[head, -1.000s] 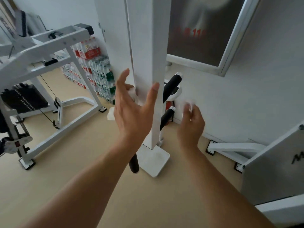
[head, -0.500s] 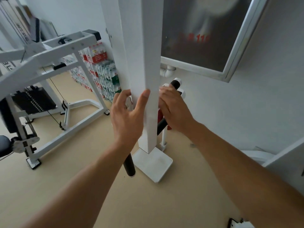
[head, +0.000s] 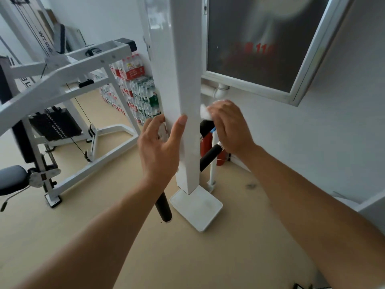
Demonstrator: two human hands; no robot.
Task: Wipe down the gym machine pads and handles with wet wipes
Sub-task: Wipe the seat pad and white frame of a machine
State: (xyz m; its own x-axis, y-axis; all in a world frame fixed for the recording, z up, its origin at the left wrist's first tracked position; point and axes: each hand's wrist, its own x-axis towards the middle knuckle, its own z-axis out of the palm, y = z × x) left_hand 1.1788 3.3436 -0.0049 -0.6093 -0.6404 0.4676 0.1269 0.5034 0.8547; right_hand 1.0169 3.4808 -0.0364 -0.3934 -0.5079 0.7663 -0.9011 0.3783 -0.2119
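Note:
A white square post (head: 183,84) of a gym machine stands before me on a white base plate (head: 198,207). My left hand (head: 160,147) rests on the post's left side, thumb on its front edge, fingers reaching behind where something white shows. My right hand (head: 231,126) holds a crumpled white wet wipe (head: 205,113) on the top end of a black handle (head: 206,127) right of the post. A second black handle (head: 209,156) pokes out lower down. Another black handle (head: 163,207) hangs below my left forearm.
A white cable machine frame (head: 68,74) with a black weight stack (head: 55,124) and a dark padded seat (head: 11,177) stands on the left. Stacked packs of water bottles (head: 137,94) line the back wall. A red extinguisher (head: 205,142) and a framed window (head: 260,42) are right.
My right hand moved from right of the post onto the upper black handle with the wipe. My left hand closed in against the post. The view shifted slightly closer.

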